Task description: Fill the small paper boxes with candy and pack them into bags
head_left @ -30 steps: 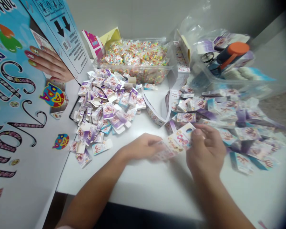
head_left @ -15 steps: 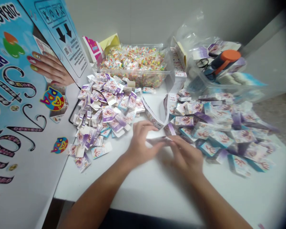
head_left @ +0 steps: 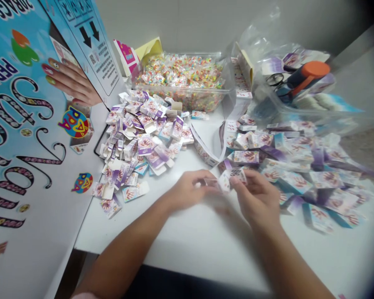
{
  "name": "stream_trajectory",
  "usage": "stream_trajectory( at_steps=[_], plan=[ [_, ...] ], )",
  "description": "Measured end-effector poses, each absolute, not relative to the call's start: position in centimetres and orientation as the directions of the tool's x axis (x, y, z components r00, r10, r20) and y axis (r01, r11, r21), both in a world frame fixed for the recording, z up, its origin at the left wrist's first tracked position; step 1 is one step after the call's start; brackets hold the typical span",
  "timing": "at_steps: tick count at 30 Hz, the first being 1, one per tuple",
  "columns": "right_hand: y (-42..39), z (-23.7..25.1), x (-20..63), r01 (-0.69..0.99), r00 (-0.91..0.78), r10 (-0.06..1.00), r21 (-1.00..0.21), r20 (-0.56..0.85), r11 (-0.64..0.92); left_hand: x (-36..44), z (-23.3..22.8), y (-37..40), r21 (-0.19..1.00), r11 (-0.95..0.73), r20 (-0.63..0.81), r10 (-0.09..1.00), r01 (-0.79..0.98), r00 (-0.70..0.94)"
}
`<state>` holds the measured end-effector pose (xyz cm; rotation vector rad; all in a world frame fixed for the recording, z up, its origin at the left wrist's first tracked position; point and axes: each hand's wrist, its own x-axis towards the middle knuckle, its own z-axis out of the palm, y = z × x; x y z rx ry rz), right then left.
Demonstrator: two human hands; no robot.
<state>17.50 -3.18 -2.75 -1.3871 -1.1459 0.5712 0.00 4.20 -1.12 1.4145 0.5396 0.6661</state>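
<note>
Between my hands, above the white table, is a small white printed paper (head_left: 229, 180), bent in the middle, with a dark grid pattern at its right part. My right hand (head_left: 258, 195) pinches it with the thumb on top. My left hand (head_left: 191, 189) is closed at the other side, its fingertips on a thin, partly see-through edge that is blurred; whether this belongs to the same paper I cannot tell. Just beyond stands a long curved strip of printed paper (head_left: 204, 151). Small nail-picture boxes, some with flaps up, form a left heap (head_left: 145, 143) and a right heap (head_left: 294, 178).
Behind the left heap, a clear tub (head_left: 182, 92) holds many colourful small packets. A second clear tub (head_left: 324, 111) at the back right contains an orange-capped dark item (head_left: 313, 74), scissors (head_left: 276, 79) and packs. A tall printed display board (head_left: 46, 166) borders the left side.
The paper has been turned and opened out, so its printed face shows. My hands have shifted slightly apart, and the whole view has moved a little.
</note>
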Motion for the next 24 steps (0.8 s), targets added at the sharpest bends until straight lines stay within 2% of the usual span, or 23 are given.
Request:
stream_trajectory(
  at_steps=[2,4,6,8,10,12,15,18,21,23,24],
  plan=[
    [-3.1,-2.6,17.2,0.357,0.343,0.879,-0.911,0.332,0.205,0.0,-1.4,4.4,0.986,0.017,0.101,0.731,-0.166,0.675],
    [-3.1,-2.5,16.8,0.477,0.246,0.880,-0.841,0.406,0.255,0.1,-1.7,4.5,0.978,-0.068,0.182,0.742,-0.199,0.645],
    [-3.2,-2.3,16.4,0.569,0.138,0.879,-0.762,0.457,0.307,0.3,-2.0,4.5,0.968,-0.174,0.246,0.780,-0.178,0.576],
    [-3.4,-2.3,16.0,0.595,0.049,0.896,-0.733,0.442,0.329,0.5,-2.3,4.4,0.974,-0.196,0.228,0.852,-0.117,0.471],
    [-3.5,-2.3,15.7,0.583,-0.016,0.912,-0.737,0.410,0.342,0.7,-2.5,4.2,0.990,-0.128,0.139,0.902,-0.056,0.408],
    [-3.7,-2.6,15.5,0.564,-0.048,0.913,-0.743,0.406,0.360,0.8,-2.5,4.1,0.994,-0.094,0.108,0.885,-0.054,0.452],
    [-3.7,-3.5,15.5,0.557,-0.030,0.916,-0.754,0.400,0.348,1.2,-2.4,3.8,0.986,-0.104,0.159,0.844,-0.133,0.512],
    [-3.4,-4.3,16.0,0.586,-0.009,0.928,-0.750,0.373,0.307,1.8,-2.4,3.5,0.970,0.043,0.080,0.872,-0.239,0.483],
    [-3.5,-3.8,17.4,0.695,0.027,0.924,-0.672,0.380,0.256,2.1,-2.5,3.4,0.907,0.243,-0.025,0.848,-0.345,0.530],
    [-4.7,-2.8,18.2,0.779,0.087,0.902,-0.593,0.424,0.203,2.0,-2.5,3.5,0.877,0.306,-0.066,0.841,-0.371,0.537],
    [-5.7,-2.2,18.4,0.780,0.125,0.880,-0.594,0.458,0.198,1.9,-2.5,3.6,0.869,0.315,-0.079,0.850,-0.382,0.522]
  ],
)
